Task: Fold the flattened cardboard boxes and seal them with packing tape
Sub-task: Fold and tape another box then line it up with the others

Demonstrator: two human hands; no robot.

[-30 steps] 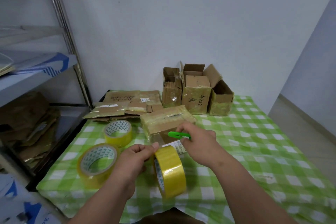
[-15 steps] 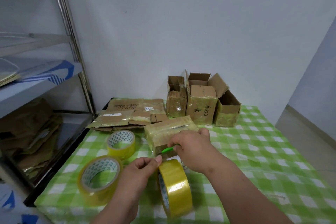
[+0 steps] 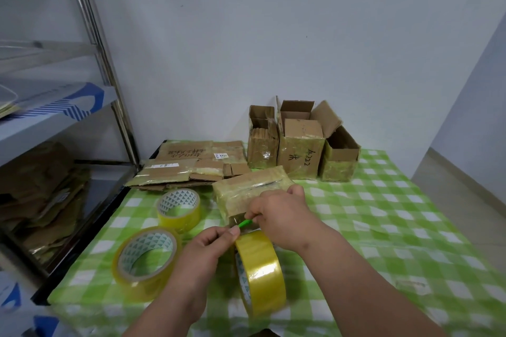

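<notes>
On my feed, the left hand (image 3: 210,247) sits at the top edge of the upright tape roll (image 3: 260,272), thumb and forefinger pinched together on what appears to be the free end of the tape. The roll stands on its edge on the green-checked tablecloth (image 3: 383,213). The right hand (image 3: 282,213) is curled around a small green cutter (image 3: 244,223) (only the green tip shows past the knuckles), with the tip just above the roll and beside the left thumb. Directly behind both hands lies the taped cardboard box (image 3: 246,189), closed and resting flat on the cloth; the right hand overlaps its near corner. Two further tape rolls lie flat to the left: near roll (image 3: 146,260), far roll (image 3: 179,209). A stack of flattened boxes (image 3: 191,164) lies at the table's far left, and three folded open-topped boxes (image 3: 301,150) stand against the wall.
</notes>
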